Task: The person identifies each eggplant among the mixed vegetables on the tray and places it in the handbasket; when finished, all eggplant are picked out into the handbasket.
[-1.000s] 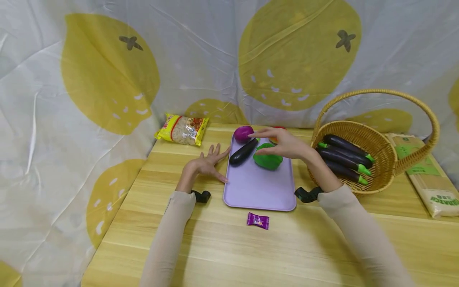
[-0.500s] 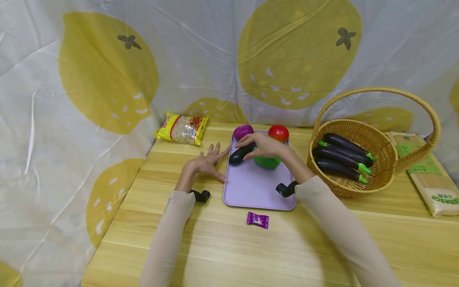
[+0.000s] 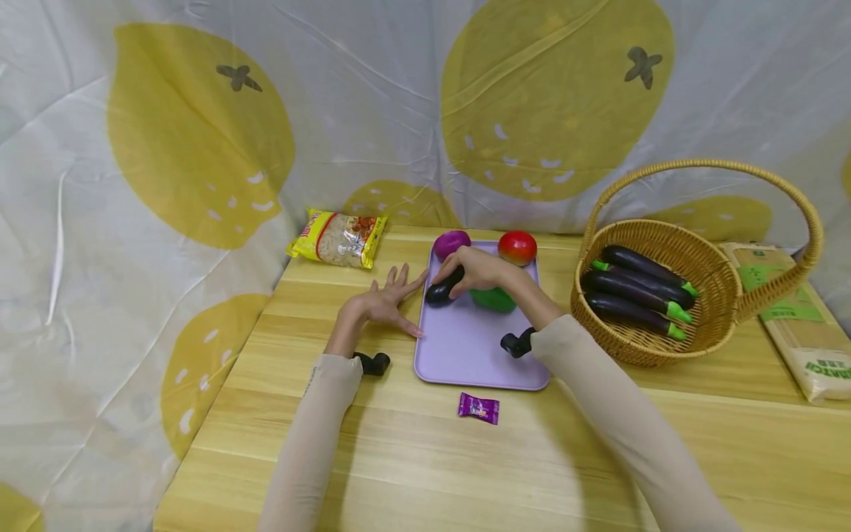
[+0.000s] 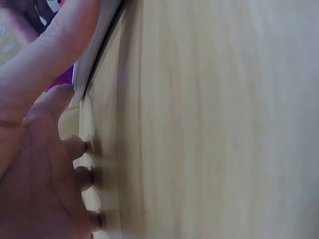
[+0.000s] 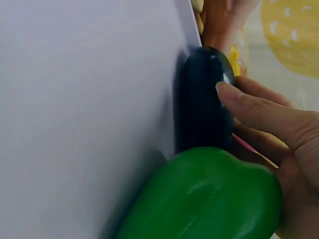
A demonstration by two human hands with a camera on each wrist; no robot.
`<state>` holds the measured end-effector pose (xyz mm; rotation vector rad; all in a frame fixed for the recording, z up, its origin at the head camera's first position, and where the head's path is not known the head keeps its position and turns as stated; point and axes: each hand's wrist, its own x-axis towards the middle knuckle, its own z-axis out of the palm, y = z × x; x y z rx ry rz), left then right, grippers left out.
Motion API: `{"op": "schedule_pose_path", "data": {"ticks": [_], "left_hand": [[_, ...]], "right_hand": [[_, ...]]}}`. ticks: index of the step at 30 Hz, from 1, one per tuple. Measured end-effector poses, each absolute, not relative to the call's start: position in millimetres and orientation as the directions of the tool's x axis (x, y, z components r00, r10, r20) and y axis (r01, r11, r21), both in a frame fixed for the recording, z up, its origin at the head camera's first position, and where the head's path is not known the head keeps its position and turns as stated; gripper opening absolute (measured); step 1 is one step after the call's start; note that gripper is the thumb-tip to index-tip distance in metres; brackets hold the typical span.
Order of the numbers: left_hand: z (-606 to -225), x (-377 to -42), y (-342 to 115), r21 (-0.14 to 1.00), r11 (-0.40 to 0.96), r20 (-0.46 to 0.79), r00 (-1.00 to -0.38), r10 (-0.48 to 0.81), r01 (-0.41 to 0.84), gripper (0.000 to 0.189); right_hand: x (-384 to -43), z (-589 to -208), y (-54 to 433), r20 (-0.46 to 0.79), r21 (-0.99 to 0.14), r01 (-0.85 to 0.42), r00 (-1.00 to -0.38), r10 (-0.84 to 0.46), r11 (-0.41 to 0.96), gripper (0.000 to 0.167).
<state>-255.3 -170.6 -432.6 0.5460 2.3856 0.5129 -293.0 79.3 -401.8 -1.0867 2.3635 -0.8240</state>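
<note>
On a lilac tray (image 3: 475, 351) lies a dark eggplant (image 3: 439, 292), partly covered by my right hand (image 3: 480, 268). In the right wrist view, the thumb presses one side of the eggplant (image 5: 202, 99) and the fingers curl round its far side, so the hand grips it. A green bell pepper (image 5: 209, 196) sits right beside that hand, mostly hidden under the wrist in the head view. My left hand (image 3: 385, 304) has its fingers spread, with thumb and index fingertip at the tray's left edge. In the left wrist view, its other fingertips meet the wooden table (image 4: 199, 129).
At the tray's back are a purple onion-like vegetable (image 3: 451, 243) and a round red fruit (image 3: 518, 247). A wicker basket (image 3: 654, 355) with several eggplants stands right, beside a noodle packet (image 3: 794, 325). A yellow food bag (image 3: 339, 240) lies back left; a purple candy (image 3: 478, 408) in front.
My right hand has moved left and down from over the green pepper to the eggplant and taken hold of it, uncovering the red fruit. The left hand has stayed in place.
</note>
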Motion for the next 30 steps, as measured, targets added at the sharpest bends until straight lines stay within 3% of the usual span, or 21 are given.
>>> {"op": "schedule_pose_path", "data": {"ticks": [9,19,30], "left_hand": [[-431.9,-255.4,-169.0,0.486,0.837,-0.488,-0.717,0.498,0.251,0.123],[-432.5,-254.4,-170.5,0.486,0.838,-0.491,-0.717,0.495,0.246,0.123],[-431.8,-253.1,-172.4,0.505,0.832,-0.491,-0.717,0.495,0.228,0.117]], "right_hand": [[-294.9,-404.4,79.4,-0.133,-0.653,-0.530,-0.623,-0.771,0.541,0.038],[-295.1,-404.2,77.1,-0.113,-0.671,-0.551,-0.585,-0.803,0.496,0.039],[-276.6,-372.0,83.9,0.126,-0.672,-0.645,-0.584,-0.802,0.364,0.040]]}}
